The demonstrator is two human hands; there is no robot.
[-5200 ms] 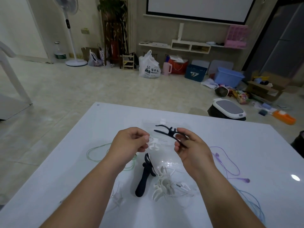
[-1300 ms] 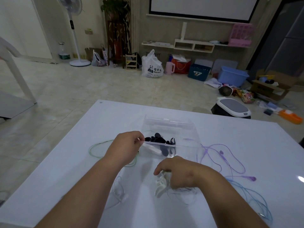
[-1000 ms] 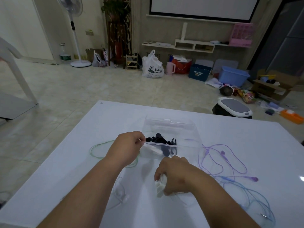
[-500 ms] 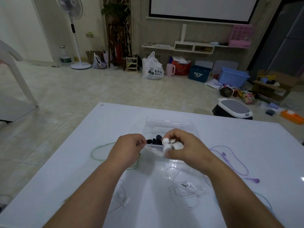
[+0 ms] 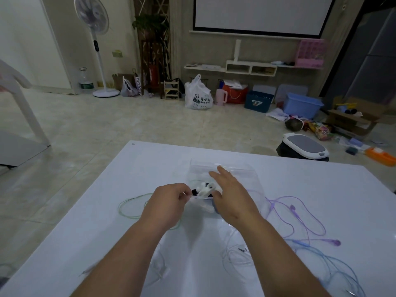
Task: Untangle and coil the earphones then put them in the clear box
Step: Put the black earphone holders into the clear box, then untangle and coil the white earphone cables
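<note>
Head view
Left hand [image 5: 169, 202]: fingers curled, pinching the near rim of the clear box [image 5: 246, 176].
Right hand [image 5: 233, 196]: fingers straight, spread over the box, holding nothing.
Box: mid-table [image 5: 150, 163], with white [image 5: 205, 190] and dark plastic pieces inside.
Earphones: loose on the table outside the box. The purple pair [image 5: 300, 215] lies to the right, the green pair [image 5: 130, 209] to the left, and the white pair [image 5: 237, 254] is nearer the person.

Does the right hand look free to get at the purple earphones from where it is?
Probably yes. The right hand is open and empty over the clear box; the purple earphones lie on the table to its right, nothing between.
</note>
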